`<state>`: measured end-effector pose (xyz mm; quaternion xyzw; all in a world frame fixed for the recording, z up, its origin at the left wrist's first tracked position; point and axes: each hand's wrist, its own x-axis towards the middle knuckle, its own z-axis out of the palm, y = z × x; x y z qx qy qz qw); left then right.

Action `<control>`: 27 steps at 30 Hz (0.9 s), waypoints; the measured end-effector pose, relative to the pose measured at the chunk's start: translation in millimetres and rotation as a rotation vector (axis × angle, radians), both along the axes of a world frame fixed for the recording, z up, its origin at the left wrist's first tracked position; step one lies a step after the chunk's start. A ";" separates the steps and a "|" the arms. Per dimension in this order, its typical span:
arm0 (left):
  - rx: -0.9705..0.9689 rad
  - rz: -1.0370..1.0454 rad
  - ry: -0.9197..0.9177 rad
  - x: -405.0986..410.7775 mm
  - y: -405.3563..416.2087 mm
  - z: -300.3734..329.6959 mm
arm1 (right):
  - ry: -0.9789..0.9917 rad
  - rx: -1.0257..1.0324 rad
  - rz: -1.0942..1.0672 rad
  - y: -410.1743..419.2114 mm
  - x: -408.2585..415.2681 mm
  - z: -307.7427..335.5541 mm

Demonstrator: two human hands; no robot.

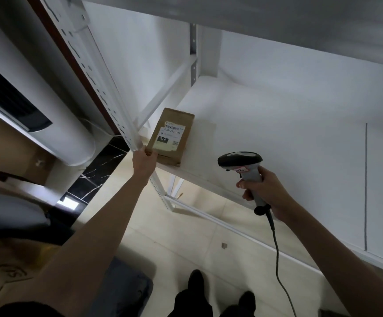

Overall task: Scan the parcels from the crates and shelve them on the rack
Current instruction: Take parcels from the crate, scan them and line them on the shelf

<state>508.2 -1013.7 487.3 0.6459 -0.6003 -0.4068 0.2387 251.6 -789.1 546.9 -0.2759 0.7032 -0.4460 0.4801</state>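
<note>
One parcel (171, 138) sits on the rack shelf (277, 138), left hand (145, 159) gripping its near corner, right hand (265, 193) holding the scanner (243, 165); more surely remain.

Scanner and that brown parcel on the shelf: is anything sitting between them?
Nothing. In the head view only bare white shelf runs from the parcel, held at its near corner by the left hand, to the scanner in the right hand.

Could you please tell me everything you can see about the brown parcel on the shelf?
The parcel is a small brown cardboard box lying flat at the left front corner of the white shelf, beside the rack post. Its white label faces up, showing a barcode and "220". The left hand holds its near corner.
</note>
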 end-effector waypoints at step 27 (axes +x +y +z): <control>-0.384 -0.591 -0.595 -12.3 3.0 -10.6 | 0.007 -0.030 -0.054 18.4 6.2 -3.7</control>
